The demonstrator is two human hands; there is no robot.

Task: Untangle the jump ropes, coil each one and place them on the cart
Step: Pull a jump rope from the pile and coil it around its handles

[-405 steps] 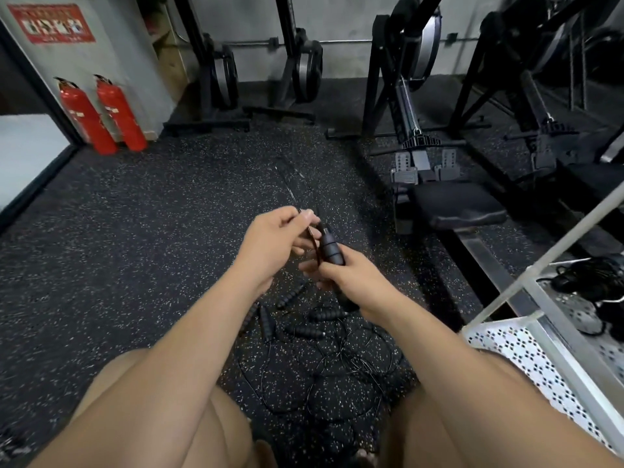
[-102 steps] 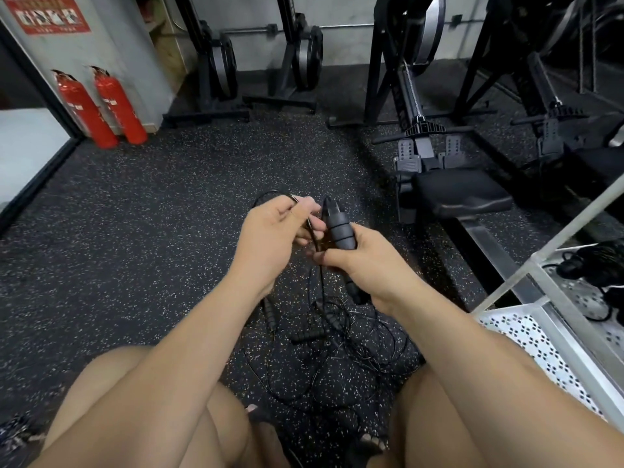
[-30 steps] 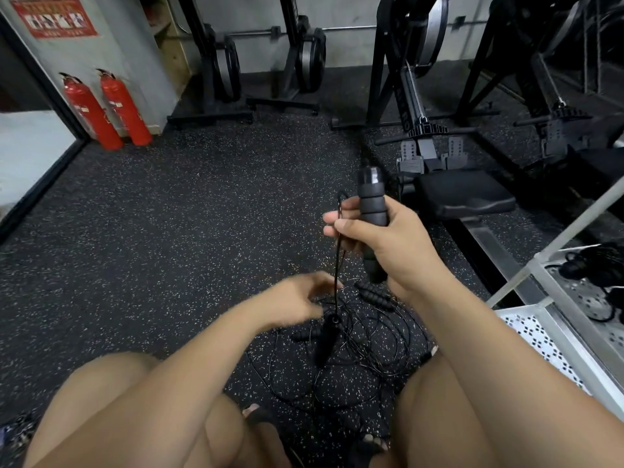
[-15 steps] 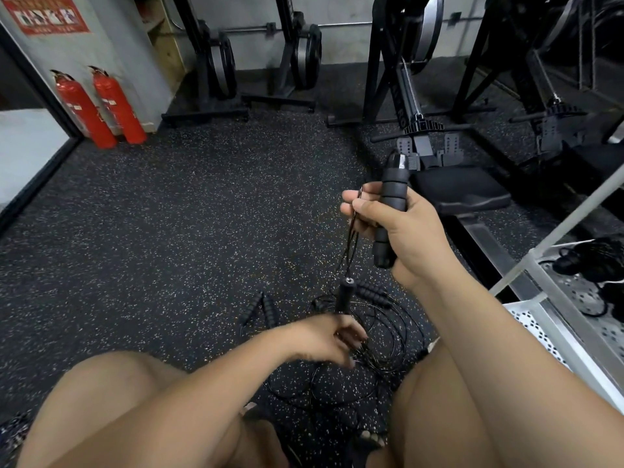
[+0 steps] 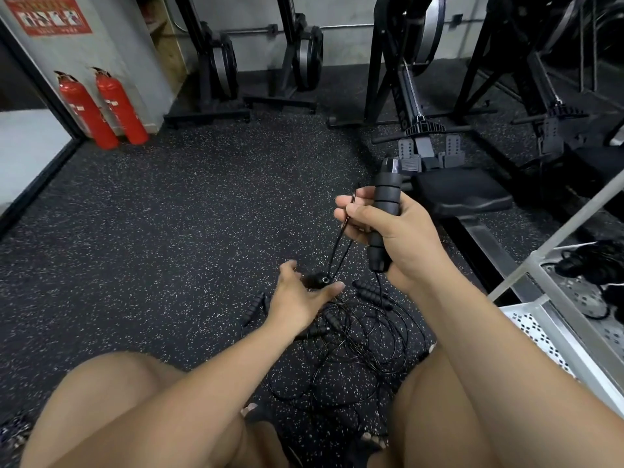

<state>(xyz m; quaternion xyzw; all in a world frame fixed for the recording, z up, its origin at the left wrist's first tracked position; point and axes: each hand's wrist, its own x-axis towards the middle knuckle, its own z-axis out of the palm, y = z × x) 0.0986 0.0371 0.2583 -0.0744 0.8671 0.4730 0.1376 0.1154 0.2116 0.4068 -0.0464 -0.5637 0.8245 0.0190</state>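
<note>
At centre right, the right hand [image 5: 398,238] has its grip closed round a black ribbed foam handle [image 5: 385,211], upright, thin black cord [image 5: 341,251] pinched under the fingers. Below, the left hand [image 5: 300,298] is spread open, holding nothing; a second handle [image 5: 317,280] dangles at its palm, contact unclear. Other jump ropes [image 5: 358,342] lie tangled on the speckled floor [image 5: 169,231], beside the white cart [image 5: 553,336]

free: floor [image 5: 169,248] left | blocked right: rowing machine [image 5: 462,194], cart [image 5: 526,332] | low centre: rope tangle [image 5: 364,332]
</note>
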